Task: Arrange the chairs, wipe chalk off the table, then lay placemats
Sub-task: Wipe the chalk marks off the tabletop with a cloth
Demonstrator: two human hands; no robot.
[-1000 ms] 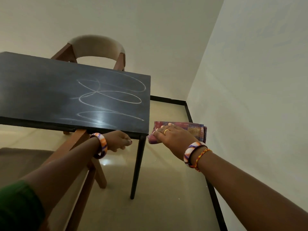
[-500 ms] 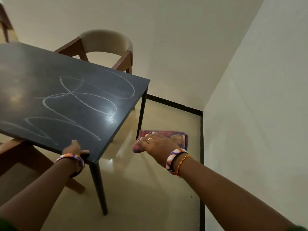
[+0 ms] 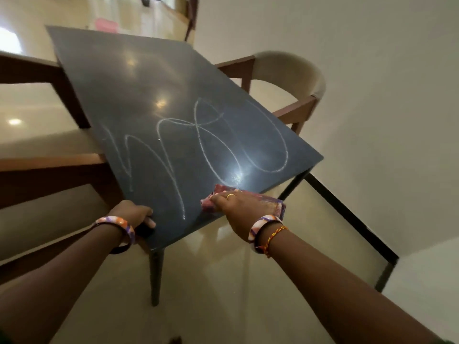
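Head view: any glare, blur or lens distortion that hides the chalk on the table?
Head view: ceiling-light glare spots on the table, one beside the cloth; chalk marks stay legible; wide-angle lens tilts and stretches the frame; far background soft.

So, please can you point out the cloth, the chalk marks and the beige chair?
cloth point(image 3: 277, 207), head view, on the folded right end.
chalk marks point(image 3: 233, 155), head view, on a middle loop.
beige chair point(image 3: 298, 68), head view, on its padded backrest.

Left hand gripping the table at its near corner, right hand pressing a folded cloth onto the near edge, chalk scribbles beyond, armchair behind the far right side.
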